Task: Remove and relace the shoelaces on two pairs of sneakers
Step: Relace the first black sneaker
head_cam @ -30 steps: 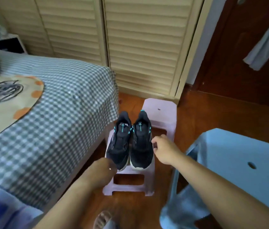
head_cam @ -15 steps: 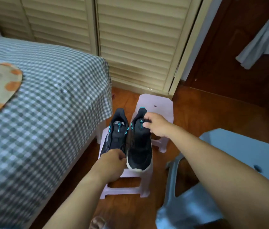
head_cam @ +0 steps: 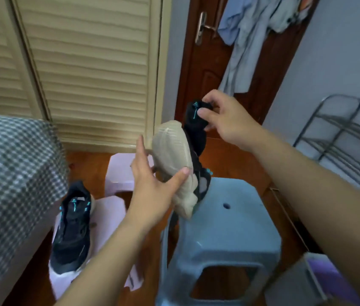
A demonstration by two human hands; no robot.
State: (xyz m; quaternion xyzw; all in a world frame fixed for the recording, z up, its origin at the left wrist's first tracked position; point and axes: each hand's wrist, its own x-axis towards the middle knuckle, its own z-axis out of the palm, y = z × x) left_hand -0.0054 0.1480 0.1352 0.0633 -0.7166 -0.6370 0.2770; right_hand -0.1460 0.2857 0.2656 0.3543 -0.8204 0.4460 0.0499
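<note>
Left hand [head_cam: 152,184] cupping lifted sneaker [head_cam: 193,149] by stiff beige sole; right hand [head_cam: 223,118] pinching soft tongue; toe touching blue stool [head_cam: 229,235] far-left corner. Looking light.

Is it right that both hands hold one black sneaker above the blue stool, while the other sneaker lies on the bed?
Not quite. In the head view the other sneaker lies on the pink stool beside the bed, not on it. Both hands, left hand and right hand, do hold the lifted sneaker above the blue stool.
</note>
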